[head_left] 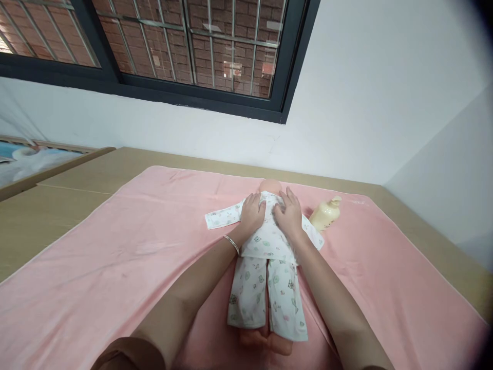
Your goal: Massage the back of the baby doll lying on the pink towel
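A baby doll (pixel 265 241) in a white long-sleeved top and trousers with small leaf prints lies on a pink blanket (pixel 154 221). Its head points away from me, and its bare feet stick out of the trouser legs nearest me. My left hand (pixel 253 211) rests on the left side of the doll's upper body, fingers stretched out. On the right side, my right hand (pixel 289 213) lies against the top near the shoulder, its fingers also extended. A bracelet circles my left wrist. Whether either hand pinches the cloth does not show.
Right of the doll, a cream-coloured bottle (pixel 325 213) lies tilted on the blanket near its sleeve. A wooden surface (pixel 73 190) lies beneath the blanket. Behind it stand a white wall (pixel 346 103) and a dark-framed window (pixel 200 103) with metal bars. Items in plastic (pixel 46 162) lie at far left.
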`<action>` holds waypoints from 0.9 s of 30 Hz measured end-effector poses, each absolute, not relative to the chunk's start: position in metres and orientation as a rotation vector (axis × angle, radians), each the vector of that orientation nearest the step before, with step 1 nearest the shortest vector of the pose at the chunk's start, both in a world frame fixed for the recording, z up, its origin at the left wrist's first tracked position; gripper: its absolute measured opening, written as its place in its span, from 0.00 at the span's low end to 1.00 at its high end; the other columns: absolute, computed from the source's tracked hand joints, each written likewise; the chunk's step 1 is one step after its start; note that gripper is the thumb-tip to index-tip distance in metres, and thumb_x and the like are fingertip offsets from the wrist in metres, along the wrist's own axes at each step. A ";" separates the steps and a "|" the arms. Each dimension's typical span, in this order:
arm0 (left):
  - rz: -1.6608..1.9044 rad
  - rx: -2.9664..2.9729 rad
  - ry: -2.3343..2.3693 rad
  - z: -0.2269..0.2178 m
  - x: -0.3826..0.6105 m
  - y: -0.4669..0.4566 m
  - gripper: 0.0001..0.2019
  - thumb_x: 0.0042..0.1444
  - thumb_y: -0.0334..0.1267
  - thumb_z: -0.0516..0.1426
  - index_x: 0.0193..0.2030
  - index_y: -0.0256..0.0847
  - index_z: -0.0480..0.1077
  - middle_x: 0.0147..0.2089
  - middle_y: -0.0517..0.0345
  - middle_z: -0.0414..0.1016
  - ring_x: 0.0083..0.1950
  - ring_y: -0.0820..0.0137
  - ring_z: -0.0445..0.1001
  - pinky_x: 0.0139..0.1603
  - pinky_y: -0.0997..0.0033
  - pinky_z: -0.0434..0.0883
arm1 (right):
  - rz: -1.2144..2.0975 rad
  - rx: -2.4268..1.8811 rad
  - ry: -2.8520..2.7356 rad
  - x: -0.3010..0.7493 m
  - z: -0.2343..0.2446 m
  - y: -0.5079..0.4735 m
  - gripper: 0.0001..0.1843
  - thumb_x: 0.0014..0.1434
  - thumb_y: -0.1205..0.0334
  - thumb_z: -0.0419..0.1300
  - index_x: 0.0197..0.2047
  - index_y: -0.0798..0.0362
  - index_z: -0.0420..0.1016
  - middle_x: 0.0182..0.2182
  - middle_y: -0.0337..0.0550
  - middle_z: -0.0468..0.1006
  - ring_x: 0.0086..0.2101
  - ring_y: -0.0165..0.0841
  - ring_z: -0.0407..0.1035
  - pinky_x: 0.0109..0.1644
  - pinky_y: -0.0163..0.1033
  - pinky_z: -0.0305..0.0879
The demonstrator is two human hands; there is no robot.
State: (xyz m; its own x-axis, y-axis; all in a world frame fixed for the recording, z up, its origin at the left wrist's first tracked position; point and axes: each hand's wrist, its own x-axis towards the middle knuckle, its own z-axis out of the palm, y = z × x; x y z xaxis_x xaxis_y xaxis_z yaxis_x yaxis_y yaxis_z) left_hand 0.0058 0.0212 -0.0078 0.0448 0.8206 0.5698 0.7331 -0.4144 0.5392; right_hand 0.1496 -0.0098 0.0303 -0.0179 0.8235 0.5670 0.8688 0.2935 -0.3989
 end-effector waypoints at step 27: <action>1.387 2.169 1.606 -0.008 0.005 0.019 0.22 0.69 0.42 0.41 0.62 0.37 0.65 0.63 0.46 0.71 0.71 0.57 0.60 0.72 0.49 0.57 | 0.064 -1.519 -2.033 0.138 0.025 -0.009 0.24 0.62 0.63 0.51 0.60 0.54 0.71 0.65 0.53 0.65 0.66 0.44 0.56 0.71 0.57 0.46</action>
